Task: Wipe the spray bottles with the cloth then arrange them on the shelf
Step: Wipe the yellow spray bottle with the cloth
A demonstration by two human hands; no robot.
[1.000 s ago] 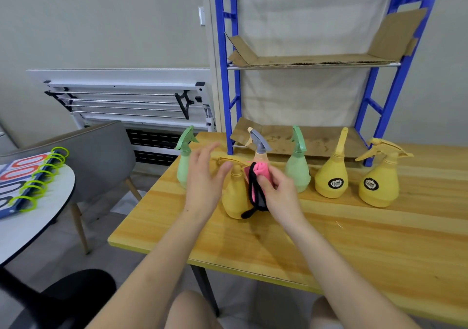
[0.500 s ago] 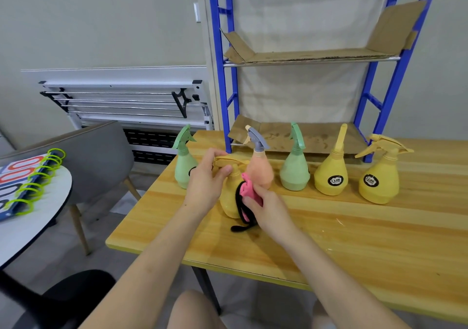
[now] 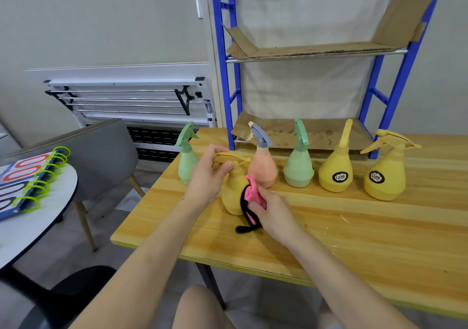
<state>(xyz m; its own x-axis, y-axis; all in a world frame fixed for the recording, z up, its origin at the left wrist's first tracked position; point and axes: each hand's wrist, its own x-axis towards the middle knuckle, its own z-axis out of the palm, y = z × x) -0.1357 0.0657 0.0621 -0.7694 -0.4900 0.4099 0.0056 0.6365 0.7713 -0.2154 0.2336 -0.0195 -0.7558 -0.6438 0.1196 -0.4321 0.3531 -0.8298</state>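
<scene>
Lower now than a second ago, my right hand (image 3: 272, 212) has slid the pink cloth with black trim (image 3: 253, 197) from near the neck of the pear-shaped yellow plastic spray bottle (image 3: 231, 193) down its right flank, and my left hand (image 3: 206, 176) has gone from hovering with loose fingers to pinching the bottle's yellow trigger head (image 3: 229, 157). My left fingers (image 3: 224, 168) are curled round that head to steady it; my right fingers are bunched on the cloth, pressing it to the bottle's side, with the black trim trailing onto the wooden tabletop (image 3: 329, 227). I judge this to be the wiping of the first bottle, midway down the body, with its far side probably still to do.

Outward, five more bottles stand upright in a row behind: a pale green one (image 3: 186, 164) at the left, just beside my left hand, a peach one with a grey trigger (image 3: 262, 166) close behind the cloth, a second green (image 3: 298, 169), then two yellow ones with black round labels (image 3: 335, 174) (image 3: 385, 176). All are opaque, so I cannot tell whether any holds liquid.

Beyond them the blue metal shelf (image 3: 228, 75) carries only cardboard liners (image 3: 316, 50) on both levels; no bottle is on it yet.
</scene>
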